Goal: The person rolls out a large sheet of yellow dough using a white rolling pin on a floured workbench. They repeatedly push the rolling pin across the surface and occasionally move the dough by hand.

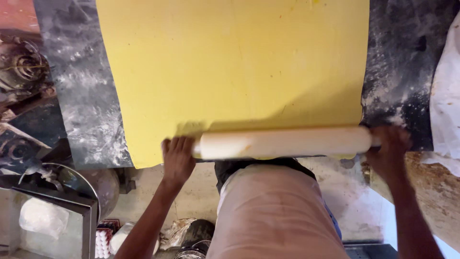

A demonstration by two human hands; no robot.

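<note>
Rolling was the job under my hands, and the biggest thing in view was the yellow dough sheet [235, 62], spread wide over the dark, flour-dusted counter [81, 96] and running off the far edge of the picture. Its near edge lay right at the counter's lip, and there sat the white rolling pin [282, 142], lying left to right across that edge. My left hand [178, 158] pressed flat on the pin's left end, fingers close together and pointing away from me. My right hand [389, 151] closed around the right end, fingers curled over it; I could not tell whether there was a separate handle under them. To do this well, I judged I needed even weight on both ends, so the sheet kept one thickness, and a straight push so the near edge didn't crease or hang over the lip.

Containers came smaller, all down on the near left. A round metal vessel [91, 184] stood below the counter, contents hidden. Nearer, a metal box [88, 225] held a pale lump in clear plastic [43, 218]. Smallest, a tray of white eggs [102, 242] showed beside it.
</note>
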